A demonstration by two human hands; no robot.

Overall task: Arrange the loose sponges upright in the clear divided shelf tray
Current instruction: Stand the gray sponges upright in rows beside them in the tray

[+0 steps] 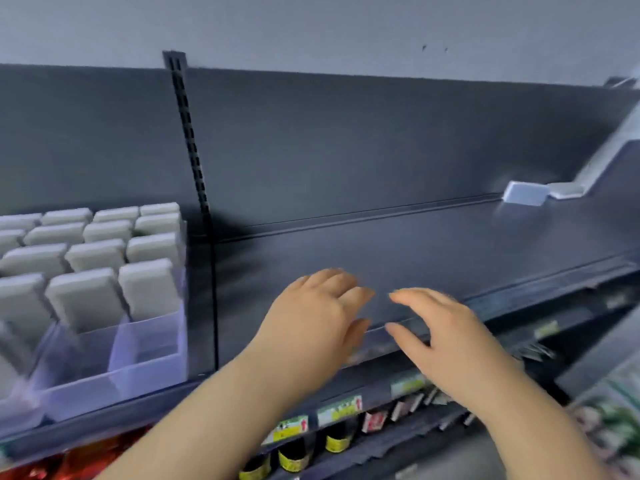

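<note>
A clear divided tray stands on the dark shelf at the left. Several grey sponges stand upright in its compartments, in rows running toward the back. My left hand and my right hand hover over the front edge of the shelf, to the right of the tray. Both are empty, fingers spread, palms down, and blurred by motion. No loose sponge shows near them.
The dark shelf stretches right with a pale small block at its far back right. A slotted upright divides the back panel. Below the shelf edge are price labels, dark bottles and red packets.
</note>
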